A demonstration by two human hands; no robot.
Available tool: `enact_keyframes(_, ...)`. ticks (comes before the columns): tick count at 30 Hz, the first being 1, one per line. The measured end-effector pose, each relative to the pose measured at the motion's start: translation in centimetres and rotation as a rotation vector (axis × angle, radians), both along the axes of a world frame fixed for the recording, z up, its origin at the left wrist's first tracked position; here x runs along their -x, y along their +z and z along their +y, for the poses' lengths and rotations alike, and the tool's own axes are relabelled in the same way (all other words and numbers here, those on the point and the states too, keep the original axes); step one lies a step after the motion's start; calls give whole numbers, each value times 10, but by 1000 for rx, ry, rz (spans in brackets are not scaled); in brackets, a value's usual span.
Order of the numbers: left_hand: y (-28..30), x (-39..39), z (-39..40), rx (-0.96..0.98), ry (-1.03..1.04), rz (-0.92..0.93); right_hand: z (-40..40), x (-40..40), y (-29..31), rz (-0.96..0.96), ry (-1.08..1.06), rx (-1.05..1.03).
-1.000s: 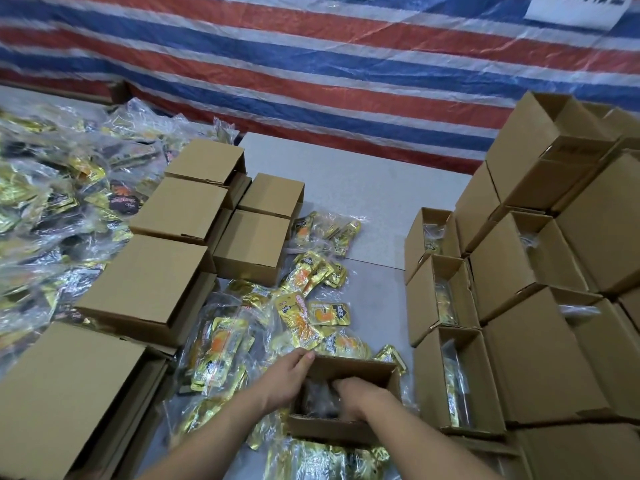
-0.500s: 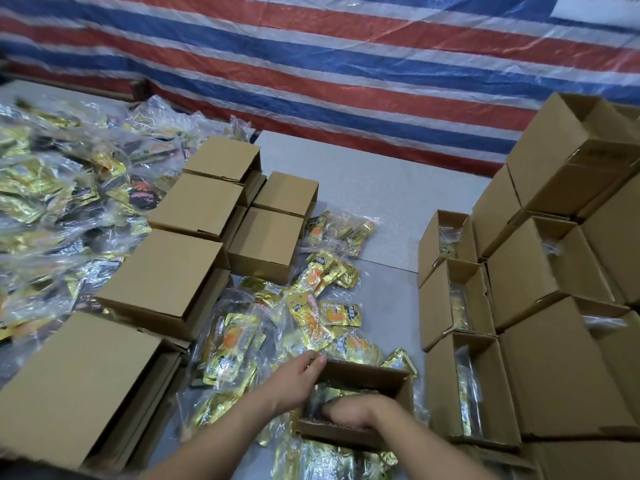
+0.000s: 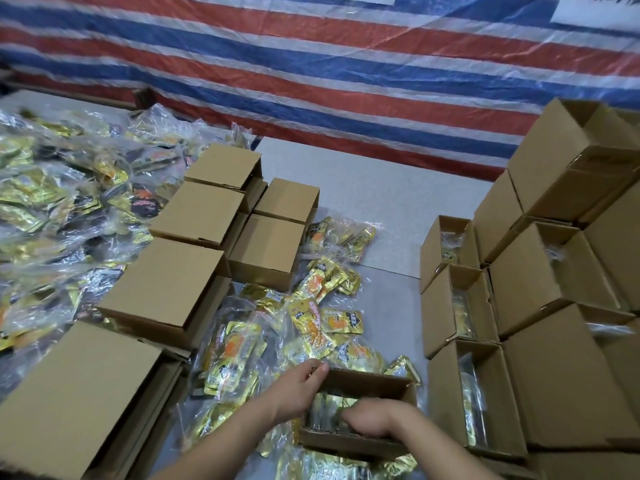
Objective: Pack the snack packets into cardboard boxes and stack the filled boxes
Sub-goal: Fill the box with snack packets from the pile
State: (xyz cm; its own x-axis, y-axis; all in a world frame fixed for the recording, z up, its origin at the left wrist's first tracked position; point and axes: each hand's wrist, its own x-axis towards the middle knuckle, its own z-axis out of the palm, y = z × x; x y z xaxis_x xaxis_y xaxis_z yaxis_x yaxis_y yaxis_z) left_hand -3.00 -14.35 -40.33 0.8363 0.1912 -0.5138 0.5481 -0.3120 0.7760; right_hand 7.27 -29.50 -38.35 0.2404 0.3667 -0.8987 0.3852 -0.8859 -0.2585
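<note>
- Left hand (image 3: 300,388) grips the left wall of the open box (image 3: 363,445), thumb over the rim.
- Right hand (image 3: 375,419) is down inside, fingers curled on snack packets (image 3: 327,408).
- Box sits on the desk (image 3: 374,202) among loose packets (image 3: 311,320).
- Filled boxes (image 3: 453,306) are stacked right.

Closed boxes (image 3: 194,216) left, packets (image 3: 311,323) in the middle, open box (image 3: 360,441) near, stacked boxes (image 3: 554,375) right.

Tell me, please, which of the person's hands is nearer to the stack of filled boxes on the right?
Right. The right hand is inside the open box, closer to the stack of filled boxes; the left hand holds that box's far-left corner, farther away.
</note>
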Motion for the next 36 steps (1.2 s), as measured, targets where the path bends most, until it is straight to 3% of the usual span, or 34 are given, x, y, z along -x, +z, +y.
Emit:
enact_keyframes(5, 7, -11, 16, -35, 51, -48, -16, -23, 25, -130, -275, -427)
enact_keyframes(8, 7, -30, 43, -353, 2, -109, -23, -32, 32, -316, -464, -690)
enact_keyframes(11, 3, -56, 68, -722, -416, -77, -29, -33, 26, -561, -220, -641)
enact_keyframes(14, -5, -81, 78, -1007, -886, 31, -35, -31, 14, -607, -62, -449)
enact_keyframes(19, -22, -117, 71, -1237, -1186, 146, -35, -33, 5, -692, -34, -426)
enact_keyframes(24, -45, -136, 67, -1327, -1288, 171, -37, -35, 3, -590, -170, -458)
enact_keyframes(32, -70, -132, 65, -1385, -1263, 53, -40, -41, 1, -553, -241, -452)
enact_keyframes(36, -59, -119, 71, -1261, -1104, 33, -38, -42, 2, -545, -254, -455)
